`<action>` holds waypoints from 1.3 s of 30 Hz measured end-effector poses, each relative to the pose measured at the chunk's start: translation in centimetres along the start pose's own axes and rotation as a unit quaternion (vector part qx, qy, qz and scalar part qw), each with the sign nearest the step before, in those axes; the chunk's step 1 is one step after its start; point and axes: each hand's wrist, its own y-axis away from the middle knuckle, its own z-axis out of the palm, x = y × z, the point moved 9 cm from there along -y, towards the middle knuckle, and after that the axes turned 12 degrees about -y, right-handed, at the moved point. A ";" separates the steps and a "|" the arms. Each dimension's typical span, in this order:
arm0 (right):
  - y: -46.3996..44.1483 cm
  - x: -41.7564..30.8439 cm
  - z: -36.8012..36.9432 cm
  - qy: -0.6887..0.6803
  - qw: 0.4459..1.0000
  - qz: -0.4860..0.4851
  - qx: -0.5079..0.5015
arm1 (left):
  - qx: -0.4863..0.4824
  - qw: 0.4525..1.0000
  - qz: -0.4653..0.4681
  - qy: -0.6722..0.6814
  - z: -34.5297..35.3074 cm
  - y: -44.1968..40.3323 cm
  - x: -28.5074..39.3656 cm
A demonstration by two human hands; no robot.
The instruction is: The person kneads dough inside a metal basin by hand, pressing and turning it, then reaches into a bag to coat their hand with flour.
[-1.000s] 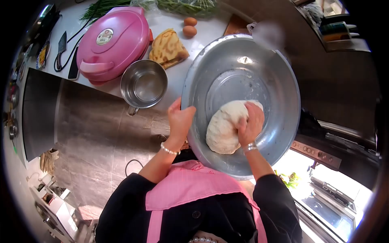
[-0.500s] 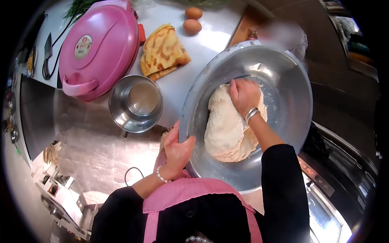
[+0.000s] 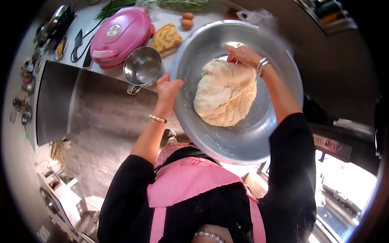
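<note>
A large metal basin (image 3: 279,101) holds a big lump of pale dough (image 3: 223,95) with a creased surface. My left hand (image 3: 168,90) grips the basin's left rim, its thumb over the edge and its fingers partly hidden outside. At the dough's far edge is my right hand (image 3: 244,56), its fingers loosened and partly spread. Some of those fingertips are hidden against the dough, so how firmly they touch it I cannot tell.
Left of the basin, a metal pot (image 3: 142,67) stands near the counter's edge. Behind it are a pink electric griddle (image 3: 123,32), folded flatbread (image 3: 167,38) and two brown eggs (image 3: 187,21). A knife (image 3: 78,39) lies farther left. Green stalks (image 3: 184,5) lie at the back.
My right hand has opened from a fist pressed into the dough and shifted to its far edge. The dough looks rounder. My left hand stays on the rim; the view has shifted.
</note>
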 end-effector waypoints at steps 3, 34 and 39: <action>6.4 -3.2 0.9 0.037 0.999 0.018 0.033 | 0.003 1.000 0.009 0.003 0.1 -0.5 0.5; 1.1 -1.9 4.3 0.165 0.920 -0.156 0.318 | -0.019 0.993 -0.040 -0.112 0.0 -0.1 0.2; -3.2 0.4 3.0 0.199 0.927 -0.078 0.310 | -0.001 0.994 -0.042 -0.104 -0.2 0.0 0.1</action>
